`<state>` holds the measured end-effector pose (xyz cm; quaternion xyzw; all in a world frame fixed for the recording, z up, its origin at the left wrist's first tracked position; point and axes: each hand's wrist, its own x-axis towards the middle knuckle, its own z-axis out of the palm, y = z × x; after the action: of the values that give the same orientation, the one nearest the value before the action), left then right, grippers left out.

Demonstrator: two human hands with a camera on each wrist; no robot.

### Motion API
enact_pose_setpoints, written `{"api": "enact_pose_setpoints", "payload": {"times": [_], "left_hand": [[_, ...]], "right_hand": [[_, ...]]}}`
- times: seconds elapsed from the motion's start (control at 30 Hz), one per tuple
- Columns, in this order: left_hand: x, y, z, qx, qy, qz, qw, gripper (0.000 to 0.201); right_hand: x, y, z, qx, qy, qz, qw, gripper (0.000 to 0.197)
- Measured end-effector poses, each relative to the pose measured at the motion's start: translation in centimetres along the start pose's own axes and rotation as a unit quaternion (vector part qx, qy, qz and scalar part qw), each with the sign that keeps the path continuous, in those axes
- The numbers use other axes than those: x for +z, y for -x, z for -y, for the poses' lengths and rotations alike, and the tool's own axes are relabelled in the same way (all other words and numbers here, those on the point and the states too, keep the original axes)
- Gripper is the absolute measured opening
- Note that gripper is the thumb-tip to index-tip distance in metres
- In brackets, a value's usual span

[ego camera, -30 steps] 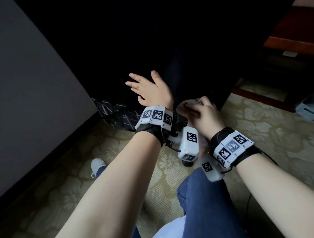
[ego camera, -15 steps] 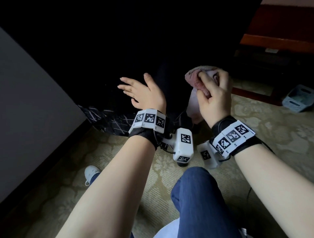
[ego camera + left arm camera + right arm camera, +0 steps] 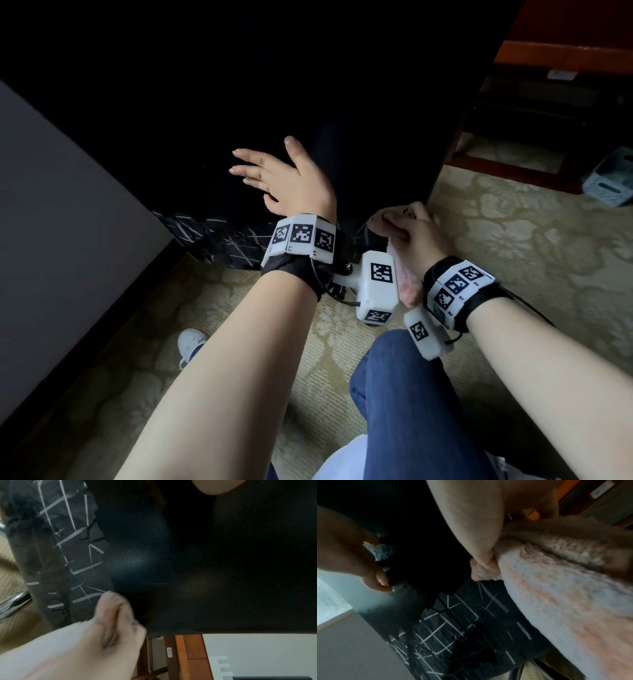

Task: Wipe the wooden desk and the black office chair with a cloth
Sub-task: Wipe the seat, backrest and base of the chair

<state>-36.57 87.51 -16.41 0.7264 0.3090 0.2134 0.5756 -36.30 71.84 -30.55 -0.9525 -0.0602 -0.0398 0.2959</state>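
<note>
The black office chair [image 3: 239,102] fills the upper half of the head view, its back facing me. My left hand [image 3: 274,178] lies flat on that back with straight fingers. My right hand [image 3: 411,229] grips a pink fluffy cloth [image 3: 407,284] and presses it against the chair's lower right edge. The right wrist view shows the cloth [image 3: 556,588] bunched under the thumb, with the left hand's fingers [image 3: 373,574] on the black surface. In the left wrist view the right hand [image 3: 111,615] holds the cloth at the chair's [image 3: 205,561] edge. The wooden desk [image 3: 561,54] stands at the upper right.
Torn black upholstery with white threads [image 3: 212,236] hangs at the chair's lower edge. A grey wall [image 3: 51,222] runs down the left. Patterned carpet [image 3: 513,240] covers the floor. A pale blue basket [image 3: 613,178] sits at right. My knee in jeans [image 3: 411,394] is below.
My right hand has swept the cloth down the chair's right edge, from high up half a second ago to the bottom corner. The left hand has stayed flat on the chair back.
</note>
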Motion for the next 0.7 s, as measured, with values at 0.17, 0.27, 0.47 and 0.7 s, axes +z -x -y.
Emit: {"api": "enact_pose_setpoints", "payload": {"times": [0.17,0.27,0.47,0.7], "left_hand": [[0.0,0.0,0.1,0.000,0.001,-0.012,1.000,0.068],[-0.1,-0.1,0.3,0.002,0.002,-0.016,1.000,0.069],[-0.3,-0.2,0.3,0.001,-0.009,-0.014,1.000,0.069],[-0.2,-0.5,0.2,-0.001,-0.006,-0.008,1.000,0.069]], "right_hand": [[-1.3,0.9,-0.5,-0.011,-0.065,-0.047,0.997,0.032],[-4.0,1.7,1.3,-0.098,-0.086,-0.192,0.973,0.035],[-6.2,0.5,3.1,-0.140,-0.125,-0.360,0.914,0.040],[-4.4,0.1,1.6,-0.115,-0.063,-0.270,0.954,0.040]]}}
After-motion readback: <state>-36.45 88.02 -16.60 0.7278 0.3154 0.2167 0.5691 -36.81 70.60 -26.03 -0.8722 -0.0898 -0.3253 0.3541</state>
